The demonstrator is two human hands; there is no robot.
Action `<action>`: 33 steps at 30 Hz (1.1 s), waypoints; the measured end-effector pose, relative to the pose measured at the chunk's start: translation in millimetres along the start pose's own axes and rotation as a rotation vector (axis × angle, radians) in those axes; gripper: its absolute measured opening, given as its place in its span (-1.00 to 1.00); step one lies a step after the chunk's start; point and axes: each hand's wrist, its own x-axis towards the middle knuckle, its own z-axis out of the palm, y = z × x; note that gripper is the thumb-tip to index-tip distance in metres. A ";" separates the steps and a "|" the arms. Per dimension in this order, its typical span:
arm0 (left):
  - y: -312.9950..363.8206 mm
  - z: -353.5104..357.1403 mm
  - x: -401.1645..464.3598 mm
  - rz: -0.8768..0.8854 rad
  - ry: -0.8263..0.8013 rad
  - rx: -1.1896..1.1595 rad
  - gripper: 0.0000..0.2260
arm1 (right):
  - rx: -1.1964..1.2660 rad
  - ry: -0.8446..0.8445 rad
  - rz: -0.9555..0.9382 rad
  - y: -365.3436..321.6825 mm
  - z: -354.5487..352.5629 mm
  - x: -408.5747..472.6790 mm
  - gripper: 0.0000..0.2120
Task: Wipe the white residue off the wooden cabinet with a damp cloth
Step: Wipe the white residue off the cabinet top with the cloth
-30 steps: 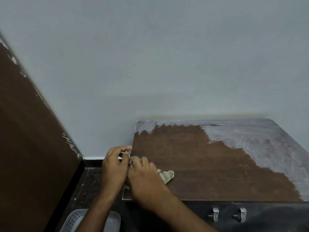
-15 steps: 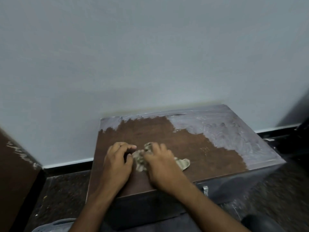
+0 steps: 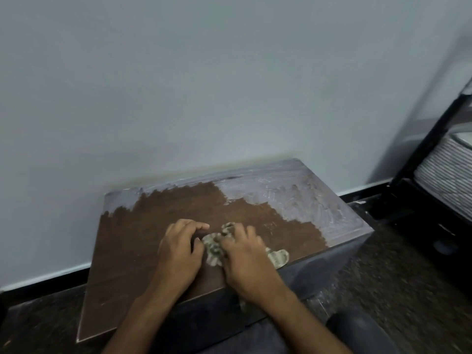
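The low wooden cabinet (image 3: 143, 241) stands against the pale wall. Its left and middle top is bare brown wood. White residue (image 3: 301, 200) covers the back strip and the right part of the top. A crumpled greyish cloth (image 3: 213, 247) lies near the front middle of the top. My right hand (image 3: 245, 259) lies over the cloth with its fingers curled into it, and one end of the cloth sticks out to the right. My left hand (image 3: 178, 251) rests beside the cloth with curled fingers, its thumb touching the cloth's left edge.
A dark speckled floor (image 3: 398, 277) surrounds the cabinet. A black frame with a grey ribbed mattress (image 3: 444, 172) stands at the right. A black skirting line (image 3: 43, 284) runs along the wall. My dark-clothed knee (image 3: 357, 328) shows at the bottom right.
The view has swung right and down, so the cabinet sits more centred. Both hands and the cloth have moved from the cabinet's left front corner toward its middle.
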 end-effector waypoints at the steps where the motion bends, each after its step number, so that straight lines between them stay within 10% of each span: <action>1: 2.8 3.9 -0.4 0.021 -0.026 0.015 -0.72 | -0.011 0.010 0.075 21.4 -8.1 -1.4 -0.73; 8: 15.8 17.8 -4.2 0.094 -0.027 0.003 -0.74 | -0.185 0.081 0.389 89.5 -28.3 -18.3 -0.73; 19: -34.3 -46.4 -26.1 -0.163 0.217 -0.030 -0.73 | 0.096 -0.028 -0.078 -126.0 29.3 -10.7 -0.38; 23: -64.2 -78.6 -36.4 -0.281 0.291 0.022 -0.74 | 0.050 -0.104 -0.199 -115.1 29.2 -2.0 -0.71; 28: -87.8 -94.1 -42.9 -0.359 0.332 -0.023 -0.74 | -0.046 -0.092 -0.013 -63.7 20.1 15.4 -0.59; 33: -96.8 -98.3 -39.8 -0.428 0.371 -0.105 -0.75 | 0.088 -0.218 -0.331 -133.7 31.2 -4.4 -0.55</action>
